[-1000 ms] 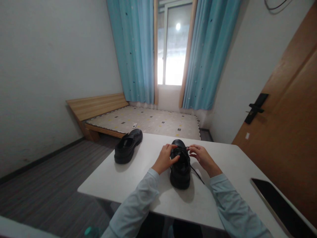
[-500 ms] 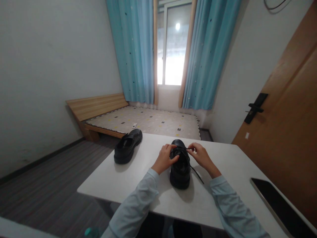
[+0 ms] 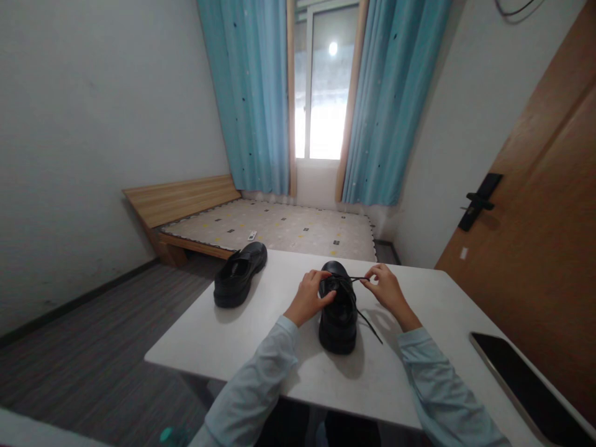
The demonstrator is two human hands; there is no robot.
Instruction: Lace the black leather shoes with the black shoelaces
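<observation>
A black lace-up shoe (image 3: 338, 332) stands on the white table (image 3: 279, 347), its toe toward the window. My left hand (image 3: 308, 297) is at the shoe's left side, its fingers closed on the laced upper; exactly what they pinch is too small to tell. To the right of the shoe, my right hand (image 3: 382, 288) pinches a black lace (image 3: 356, 279) that runs taut and nearly level from the upper. Another lace end (image 3: 371, 326) trails over the shoe's right side onto the table. The second black shoe (image 3: 239, 276) sits at the table's left edge, untouched.
A dark phone-like device (image 3: 526, 385) lies at the table's right edge. Beyond the table is a low bed (image 3: 279, 225) with a small white object (image 3: 252, 236) on it. A wooden door (image 3: 535, 236) stands at the right. A green-capped item (image 3: 166, 436) shows at the bottom left.
My right hand has moved a little to the right and away from the shoe, drawing out more of the lace. My left hand has stayed at the shoe.
</observation>
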